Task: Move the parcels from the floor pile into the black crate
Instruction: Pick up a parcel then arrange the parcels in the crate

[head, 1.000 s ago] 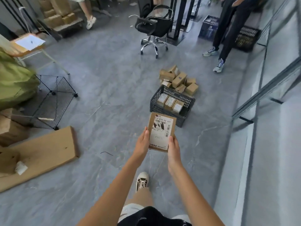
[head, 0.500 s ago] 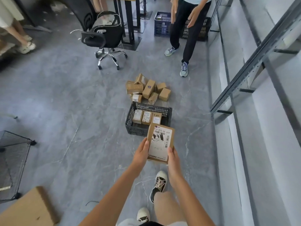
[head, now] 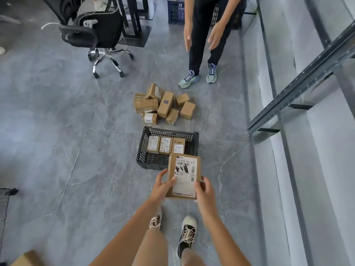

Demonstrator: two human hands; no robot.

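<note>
I hold a flat brown parcel with a white shipping label in both hands, just in front of the black crate's near right corner. My left hand grips its left edge, thumb on the label. My right hand grips its right edge. The black crate stands on the floor ahead with three labelled parcels in a row along its far side. Beyond the crate lies the floor pile of several brown parcels.
A person in black trousers stands just past the pile, hands lowered. An office chair is at the far left. A metal shelf frame and a raised ledge run along the right. A cardboard corner shows at bottom left.
I have walked forward with the parcel held in both hands; the crate and pile are closer. The standing person has stepped nearer to the pile.
</note>
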